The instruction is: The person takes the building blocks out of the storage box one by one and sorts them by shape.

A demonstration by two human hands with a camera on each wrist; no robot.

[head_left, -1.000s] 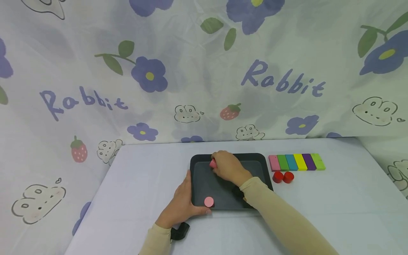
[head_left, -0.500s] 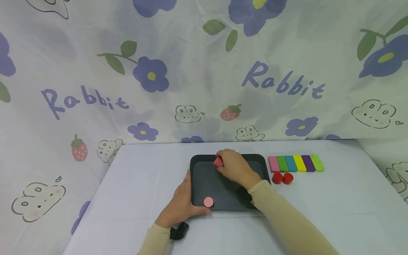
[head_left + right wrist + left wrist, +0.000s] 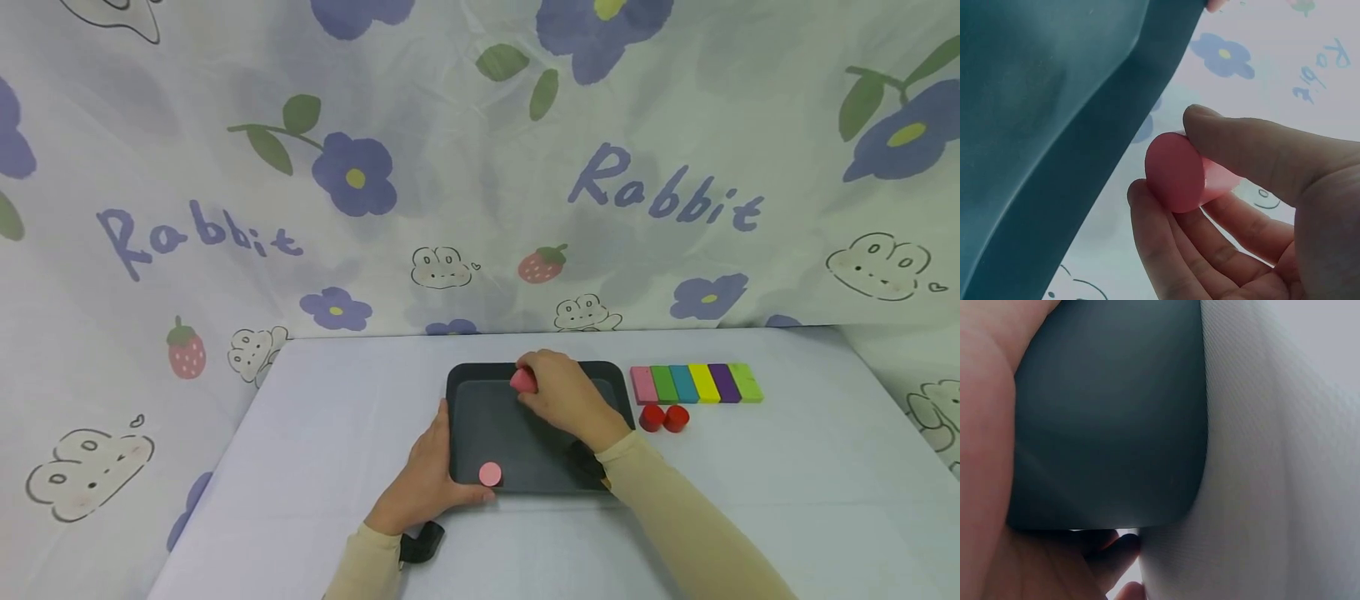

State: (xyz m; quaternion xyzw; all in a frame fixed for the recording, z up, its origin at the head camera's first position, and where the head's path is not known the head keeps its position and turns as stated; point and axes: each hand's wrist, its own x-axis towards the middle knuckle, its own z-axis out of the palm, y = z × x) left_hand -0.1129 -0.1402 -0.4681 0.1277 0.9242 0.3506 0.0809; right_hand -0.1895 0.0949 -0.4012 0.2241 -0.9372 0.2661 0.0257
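My right hand [image 3: 566,398] pinches a pink cylinder block [image 3: 523,381] between thumb and fingertips, over the back part of the dark tray [image 3: 510,425]. Its round end [image 3: 1175,172] faces the camera in the right wrist view, beside the tray wall. My left hand [image 3: 427,479] lies against the tray's front left corner, fingers straight along the left side and thumb stretched along the front edge. The tray corner [image 3: 1116,425] fills much of the left wrist view, between thumb and fingers. Another pink cylinder block [image 3: 490,474] stands inside the tray near my left thumb.
Right of the tray, a row of several coloured rectangular blocks [image 3: 696,384] lies on the white table [image 3: 337,400]. Two red cylinder blocks [image 3: 652,418] stand just in front of the row. A patterned cloth [image 3: 480,167] hangs behind the table.
My right hand has moved slightly to the right along the back of the tray with the pink cylinder block. The left hand and the other blocks stay in place.
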